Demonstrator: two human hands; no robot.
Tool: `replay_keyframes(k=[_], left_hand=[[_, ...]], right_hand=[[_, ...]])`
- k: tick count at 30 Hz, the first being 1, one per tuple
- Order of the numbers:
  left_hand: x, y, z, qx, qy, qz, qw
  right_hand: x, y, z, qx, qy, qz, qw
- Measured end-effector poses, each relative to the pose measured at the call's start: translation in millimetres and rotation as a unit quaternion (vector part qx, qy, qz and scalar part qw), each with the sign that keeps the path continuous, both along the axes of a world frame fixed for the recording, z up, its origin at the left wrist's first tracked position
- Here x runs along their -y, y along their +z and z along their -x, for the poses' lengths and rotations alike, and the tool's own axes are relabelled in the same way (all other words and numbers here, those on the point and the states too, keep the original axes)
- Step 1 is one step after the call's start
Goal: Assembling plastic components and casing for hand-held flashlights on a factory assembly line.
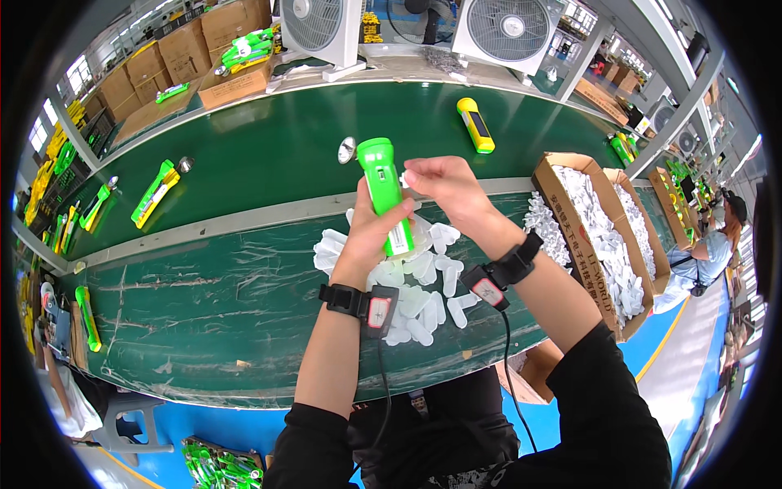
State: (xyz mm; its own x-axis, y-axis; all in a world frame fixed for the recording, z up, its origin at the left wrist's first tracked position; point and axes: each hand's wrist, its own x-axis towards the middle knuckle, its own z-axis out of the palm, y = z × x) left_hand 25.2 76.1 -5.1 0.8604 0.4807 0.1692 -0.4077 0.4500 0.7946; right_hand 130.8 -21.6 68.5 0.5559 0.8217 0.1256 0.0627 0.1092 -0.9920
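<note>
My left hand is wrapped round the lower body of a green flashlight housing, held upright over the bench. A round silver reflector sticks out to the left of the housing's head. Close to the flashlight's right side, my right hand pinches a small white piece between thumb and fingers; its exact kind is too small to tell. Below both hands lies a loose pile of translucent white plastic pieces, rounded and elongated, on the green worktop.
Beyond the worktop runs a green conveyor belt with a yellow flashlight and green-yellow flashlight parts. Cardboard boxes of white parts stand at right. Two white fans stand at the back. Other people sit at both sides.
</note>
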Motion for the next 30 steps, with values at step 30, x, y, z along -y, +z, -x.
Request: replay_keyframes(k=[30], left_hand=[[8.0, -3.6, -3.9, -0.017, 0.086, -0.166, 0.982]], right_hand=[[-45.3, -16.6, 7.0, 0.102, -0.143, 0.138, 0.975]])
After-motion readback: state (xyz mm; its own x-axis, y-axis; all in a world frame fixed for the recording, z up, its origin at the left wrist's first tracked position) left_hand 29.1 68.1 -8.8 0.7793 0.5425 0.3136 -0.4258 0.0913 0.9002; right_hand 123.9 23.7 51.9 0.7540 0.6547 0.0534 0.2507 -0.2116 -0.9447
